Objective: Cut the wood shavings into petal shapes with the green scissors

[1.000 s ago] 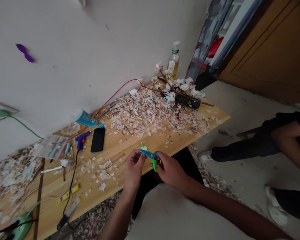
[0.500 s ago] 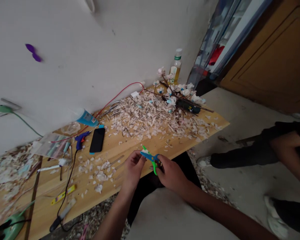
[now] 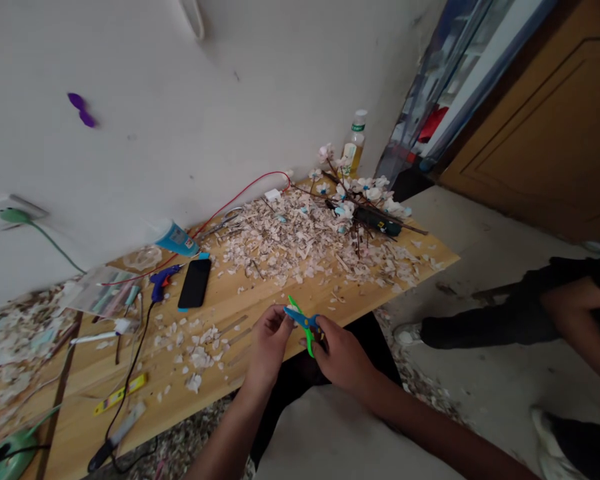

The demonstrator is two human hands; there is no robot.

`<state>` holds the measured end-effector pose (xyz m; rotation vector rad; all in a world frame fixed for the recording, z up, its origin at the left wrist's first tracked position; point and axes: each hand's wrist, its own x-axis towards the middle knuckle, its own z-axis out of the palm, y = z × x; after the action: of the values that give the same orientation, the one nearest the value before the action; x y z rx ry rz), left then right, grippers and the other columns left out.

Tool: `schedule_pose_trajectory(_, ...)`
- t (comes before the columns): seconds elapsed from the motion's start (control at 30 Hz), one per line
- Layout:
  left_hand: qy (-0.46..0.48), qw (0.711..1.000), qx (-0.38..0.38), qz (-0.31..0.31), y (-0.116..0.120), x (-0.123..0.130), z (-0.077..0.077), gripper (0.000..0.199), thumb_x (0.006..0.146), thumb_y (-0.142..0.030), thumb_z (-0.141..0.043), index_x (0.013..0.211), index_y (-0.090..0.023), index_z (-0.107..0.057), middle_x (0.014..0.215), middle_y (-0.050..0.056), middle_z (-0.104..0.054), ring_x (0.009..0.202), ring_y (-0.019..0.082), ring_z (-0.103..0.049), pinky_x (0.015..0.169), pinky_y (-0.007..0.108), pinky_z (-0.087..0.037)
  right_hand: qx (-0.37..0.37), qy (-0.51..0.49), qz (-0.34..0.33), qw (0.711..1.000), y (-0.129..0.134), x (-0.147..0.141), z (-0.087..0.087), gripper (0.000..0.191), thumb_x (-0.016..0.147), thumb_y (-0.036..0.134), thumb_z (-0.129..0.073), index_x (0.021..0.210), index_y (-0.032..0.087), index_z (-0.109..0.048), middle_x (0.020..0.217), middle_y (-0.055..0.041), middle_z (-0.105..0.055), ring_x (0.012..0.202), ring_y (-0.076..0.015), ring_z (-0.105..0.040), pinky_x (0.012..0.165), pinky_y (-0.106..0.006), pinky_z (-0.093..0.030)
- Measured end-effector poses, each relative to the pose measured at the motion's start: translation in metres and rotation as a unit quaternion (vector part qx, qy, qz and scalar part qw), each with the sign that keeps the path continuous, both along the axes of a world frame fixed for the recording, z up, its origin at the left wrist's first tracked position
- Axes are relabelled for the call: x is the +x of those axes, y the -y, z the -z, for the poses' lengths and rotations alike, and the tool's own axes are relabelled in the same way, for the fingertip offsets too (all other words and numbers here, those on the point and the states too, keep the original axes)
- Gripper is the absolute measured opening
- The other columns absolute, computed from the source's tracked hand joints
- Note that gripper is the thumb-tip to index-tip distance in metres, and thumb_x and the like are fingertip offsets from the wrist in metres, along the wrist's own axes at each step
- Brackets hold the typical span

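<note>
Blue and green scissors (image 3: 307, 323) are held in my right hand (image 3: 341, 348), whose fingers go through and around the handles; the blades point left and stand apart. My left hand (image 3: 271, 337) is closed in a pinch beside the blade tips. A small pale piece shows at its fingertips, partly hidden by the blades. Both hands are above the front edge of the wooden table (image 3: 280, 293). Behind them lies a broad heap of pale petal-like scraps (image 3: 300, 233).
Flowering twigs (image 3: 365, 200) and a bottle (image 3: 353, 143) stand at the back right. Left are a black phone (image 3: 195, 283), blue cup (image 3: 177, 238), glue gun (image 3: 163, 281), yellow cutter (image 3: 121, 393) and cables. A person's arm (image 3: 580, 313) shows at the right.
The scissor blades have spread wider, and less of the pale piece shows between them. The view has shifted slightly; both hands stay close together.
</note>
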<state>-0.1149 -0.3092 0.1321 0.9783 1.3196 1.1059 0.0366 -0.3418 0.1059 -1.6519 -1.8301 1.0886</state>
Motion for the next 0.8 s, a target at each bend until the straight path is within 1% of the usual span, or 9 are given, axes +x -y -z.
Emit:
schedule_pose_trajectory(0.1,-0.011,1.0,0.008,0.011,-0.002,-0.001,-0.001,0.023,0.074,-0.04,-0.073,0.073,-0.017,-0.065,0.067,0.0,-0.062,0.065,0.014,-0.056,0.065,0.025,-0.045,0.005,-0.001,0.003,1.0,-0.001,0.001,0.0,0.009,0.088,0.027,-0.055,0.09,0.021,-0.049,0.087,-0.0039,-0.063,0.078,-0.0187,-0.059,0.069,-0.028,-0.037)
schedule_pose_trajectory(0.2,-0.02,0.999,0.021,0.027,-0.004,-0.006,0.0,0.024,0.074,-0.04,-0.074,0.074,-0.017,-0.066,0.068,0.0,-0.062,0.065,0.014,-0.055,0.065,0.025,-0.044,0.008,-0.001,-0.004,1.0,-0.002,0.002,0.0,0.006,0.088,0.025,-0.053,0.09,0.021,-0.049,0.088,-0.004,-0.063,0.08,-0.0187,-0.058,0.071,-0.028,-0.036)
schedule_pose_trajectory(0.43,-0.056,0.995,0.035,0.078,-0.01,-0.02,0.004,0.024,0.077,-0.04,-0.071,0.08,-0.017,-0.069,0.073,0.003,-0.066,0.07,0.015,-0.058,0.068,0.027,-0.046,-0.009,-0.004,-0.024,1.0,-0.008,0.002,-0.002,0.006,0.087,0.024,-0.053,0.092,0.021,-0.05,0.084,-0.0031,-0.062,0.074,-0.0178,-0.056,0.067,-0.027,-0.036)
schedule_pose_trajectory(0.57,-0.03,0.996,0.025,0.08,-0.009,-0.019,0.007,0.024,0.078,-0.041,-0.07,0.08,-0.017,-0.069,0.073,0.003,-0.066,0.069,0.015,-0.058,0.067,0.026,-0.046,-0.001,0.023,-0.024,0.999,-0.009,0.002,-0.001,0.003,0.087,0.022,-0.051,0.089,0.021,-0.049,0.084,-0.003,-0.062,0.075,-0.0178,-0.057,0.067,-0.027,-0.035)
schedule_pose_trajectory(0.67,-0.014,0.997,0.025,0.074,-0.007,-0.018,0.009,0.023,0.077,-0.04,-0.071,0.078,-0.017,-0.068,0.07,0.002,-0.065,0.067,0.014,-0.057,0.065,0.025,-0.045,0.007,0.043,-0.027,0.999,-0.008,0.004,0.0,0.005,0.086,0.019,-0.05,0.091,0.021,-0.049,0.087,-0.0041,-0.063,0.078,-0.0183,-0.058,0.069,-0.027,-0.035)
schedule_pose_trajectory(0.73,-0.021,0.996,0.029,0.081,-0.006,-0.02,0.01,0.021,0.076,-0.038,-0.072,0.079,-0.018,-0.068,0.072,0.002,-0.066,0.067,0.014,-0.058,0.067,0.026,-0.046,0.009,0.05,-0.039,0.998,-0.007,0.006,0.0,0.006,0.086,0.02,-0.052,0.091,0.021,-0.049,0.088,-0.0042,-0.063,0.078,-0.0185,-0.059,0.068,-0.027,-0.035)
schedule_pose_trajectory(0.8,-0.041,0.993,0.034,0.101,-0.007,-0.024,0.009,0.018,0.077,-0.036,-0.071,0.082,-0.019,-0.069,0.075,0.003,-0.068,0.069,0.015,-0.059,0.068,0.026,-0.046,0.007,0.056,-0.05,0.997,-0.007,0.008,0.0,0.007,0.086,0.021,-0.054,0.091,0.021,-0.049,0.088,-0.0039,-0.064,0.078,-0.0185,-0.059,0.067,-0.027,-0.035)
